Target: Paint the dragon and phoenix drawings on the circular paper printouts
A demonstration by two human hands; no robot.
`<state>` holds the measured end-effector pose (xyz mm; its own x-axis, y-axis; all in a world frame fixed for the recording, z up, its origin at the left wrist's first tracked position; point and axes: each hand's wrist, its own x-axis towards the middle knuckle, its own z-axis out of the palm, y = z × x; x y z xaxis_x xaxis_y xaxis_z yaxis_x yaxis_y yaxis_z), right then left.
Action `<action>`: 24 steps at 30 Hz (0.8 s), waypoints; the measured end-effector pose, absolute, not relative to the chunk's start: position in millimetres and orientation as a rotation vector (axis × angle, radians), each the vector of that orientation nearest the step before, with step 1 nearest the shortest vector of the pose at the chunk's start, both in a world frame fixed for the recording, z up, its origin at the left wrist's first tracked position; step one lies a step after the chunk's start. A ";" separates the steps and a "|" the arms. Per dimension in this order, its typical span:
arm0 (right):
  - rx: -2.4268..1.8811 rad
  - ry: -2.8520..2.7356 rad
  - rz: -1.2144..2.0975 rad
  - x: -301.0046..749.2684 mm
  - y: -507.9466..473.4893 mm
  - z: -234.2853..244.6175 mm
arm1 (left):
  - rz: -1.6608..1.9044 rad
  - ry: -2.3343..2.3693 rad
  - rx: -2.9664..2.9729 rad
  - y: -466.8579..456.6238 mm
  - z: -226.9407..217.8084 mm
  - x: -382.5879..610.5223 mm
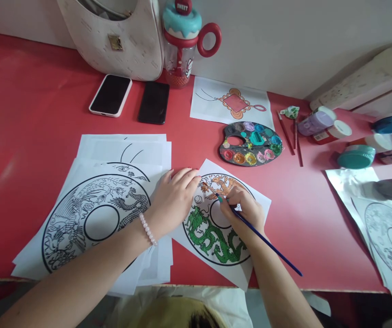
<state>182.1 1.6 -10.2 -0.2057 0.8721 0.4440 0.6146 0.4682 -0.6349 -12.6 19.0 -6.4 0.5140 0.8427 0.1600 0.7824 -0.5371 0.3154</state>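
My right hand is closed around a thin blue paintbrush, whose tip touches the orange bird at the top of a round dragon-and-bird colouring sheet. The lower half of that picture is painted green. My left hand, fingers stretched flat, presses on the sheet's left edge. A pearl bracelet sits on that wrist.
A stack of uncoloured printed sheets lies at the left. A paint palette, spare brushes and paint jars are at the right. Two phones, a bag, a bottle and a painted sheet stand at the back.
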 end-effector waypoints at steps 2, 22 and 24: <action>-1.232 -1.933 0.415 182.0 1.8 -9.7 | 0.444 1.388 2.555 18.9 -6.7 -12.6; -1.144 -1.975 0.403 182.9 2.6 -10.1 | 0.435 1.391 2.554 18.8 -7.8 -12.3; -1.148 -1.961 0.402 183.3 2.0 -10.0 | 0.427 1.392 2.555 19.1 -8.7 -11.8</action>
